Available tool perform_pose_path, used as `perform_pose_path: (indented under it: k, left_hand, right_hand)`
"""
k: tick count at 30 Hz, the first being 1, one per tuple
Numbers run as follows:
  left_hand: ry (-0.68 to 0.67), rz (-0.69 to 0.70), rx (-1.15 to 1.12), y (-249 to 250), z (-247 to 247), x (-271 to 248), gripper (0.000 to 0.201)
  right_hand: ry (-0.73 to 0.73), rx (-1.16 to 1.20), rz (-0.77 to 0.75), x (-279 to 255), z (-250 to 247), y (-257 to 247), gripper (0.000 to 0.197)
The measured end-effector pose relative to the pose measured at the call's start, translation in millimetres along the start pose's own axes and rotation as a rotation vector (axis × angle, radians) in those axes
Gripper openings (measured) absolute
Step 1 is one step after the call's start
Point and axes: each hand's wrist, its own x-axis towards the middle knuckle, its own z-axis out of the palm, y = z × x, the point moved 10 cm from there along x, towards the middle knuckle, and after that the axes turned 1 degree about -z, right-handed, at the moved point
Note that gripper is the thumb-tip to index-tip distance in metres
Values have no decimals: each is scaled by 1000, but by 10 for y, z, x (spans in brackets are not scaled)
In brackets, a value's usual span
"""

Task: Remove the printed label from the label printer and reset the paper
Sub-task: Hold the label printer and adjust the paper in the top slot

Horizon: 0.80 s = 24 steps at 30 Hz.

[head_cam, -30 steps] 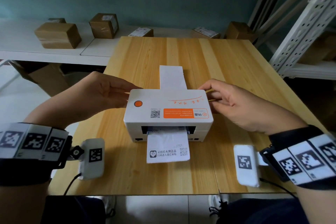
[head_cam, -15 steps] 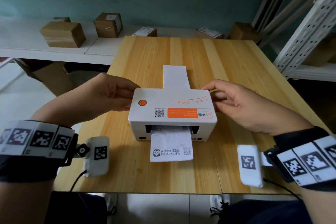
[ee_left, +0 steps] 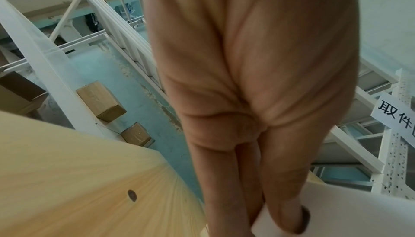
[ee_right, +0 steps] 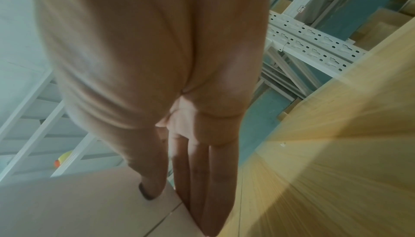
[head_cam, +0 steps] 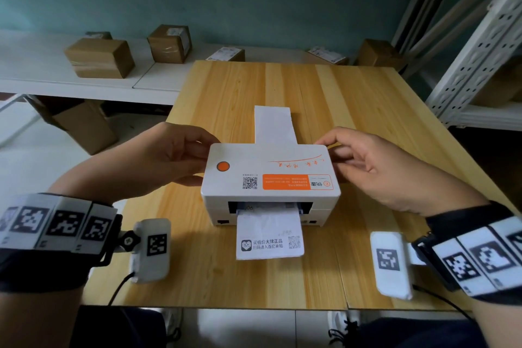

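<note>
Sitting near the middle of the wooden counter (head_cam: 367, 110): one white label printer (head_cam: 271, 178), its long axis running left to right, output slot facing the person. One printed label (head_cam: 269, 237) hangs out of that slot toward the near edge, text and a small code square legible at its lower end. One strip of blank paper (head_cam: 274, 124) extends from the printer's back, lying flat and pointing away. One orange button (head_cam: 223, 166) on the lid's left; one orange sticker (head_cam: 296, 181) on its right.

Hands, two. Left hand (head_cam: 166, 158) grips the printer's left end, thumb on the lid edge, fingers (ee_left: 226, 196) pressed together down the side wall. Right hand (head_cam: 375, 169) grips the right end likewise, thumb on top, fingers (ee_right: 202, 178) close together along the side.

Cardboard boxes (head_cam: 100, 58) on the low white shelf (head_cam: 34, 76) behind the counter: at least five in the head view. One white perforated rack upright (head_cam: 477, 51) at right.
</note>
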Motion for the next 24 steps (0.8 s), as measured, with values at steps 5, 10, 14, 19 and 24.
perform_pose_path:
  k: [5,10,14,19,24]
  left_hand:
    - [7,-8,38,58,13,-26,26]
    - [-10,10,69,86,11,-60,27]
    - [3,13,78,98,7,-60,27]
    - [8,-1,52,101,17,-54,31]
    - [3,-6,73,103,17,-62,32]
  right_hand:
    - [-1,-36,-5,4,5,-9,35]
    - [-1,-46,-10,1,8,-33,33]
    - [1,-39,-5,-13,8,-19,33]
    - [21,-74,-14,-23,-18,-25,34]
    - [25,-110,-22,-39,-31,-51,33]
